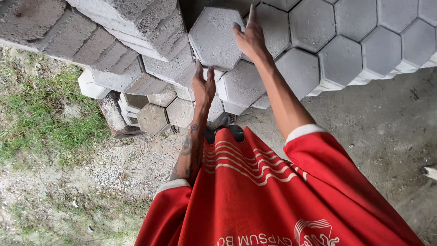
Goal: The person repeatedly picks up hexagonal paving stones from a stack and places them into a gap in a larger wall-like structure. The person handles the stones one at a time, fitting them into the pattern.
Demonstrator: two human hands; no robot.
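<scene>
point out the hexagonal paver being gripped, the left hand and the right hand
hexagonal paver (214,38), head view, on its flat grey face
left hand (203,86), head view, on the back of the hand
right hand (249,40), head view, on the back of the hand

Pavers (346,50) block ahead; free w/ ground (378,123) right.

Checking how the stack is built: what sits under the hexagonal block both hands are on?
Under the hexagonal block, more grey hexagonal pavers are stacked. The left hand covers part of its lower edge, so the contact there is hidden.
</scene>
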